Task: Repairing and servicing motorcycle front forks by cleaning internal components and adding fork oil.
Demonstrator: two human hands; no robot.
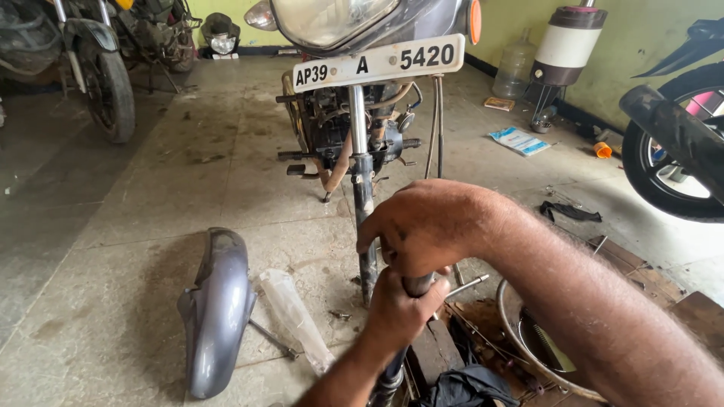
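Head view: the left hand (403,305) and right hand (422,226) both clench a dark fork tube (413,285) (likely heavy, rigid, greasy). Gripping its upper end with both hands looks soundest.

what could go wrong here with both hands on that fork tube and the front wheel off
1. The right hand and left hand grip the dark, greasy-looking fork tube; a slip might jam fingers.
2. The wheelless grey motorcycle may tip if pulled hard.
3. The grey metal mudguard, clear plastic bag and small loose bolts lie underfoot, a trip or loss risk.
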